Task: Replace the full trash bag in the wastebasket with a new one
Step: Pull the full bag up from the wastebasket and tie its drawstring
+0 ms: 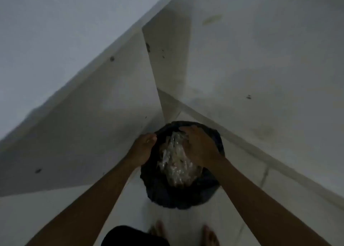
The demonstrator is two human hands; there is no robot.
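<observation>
Left hand [143, 147] pinching left rim of trash bag [176, 197]; right hand [197, 145] curling over far rim, grip unclear; bag sitting in floor corner directly below, mouth gaping upward, plastic waste [176, 163] lying between hands

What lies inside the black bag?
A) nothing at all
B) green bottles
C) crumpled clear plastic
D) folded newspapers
C: crumpled clear plastic fills the open mouth of the bag.
</observation>
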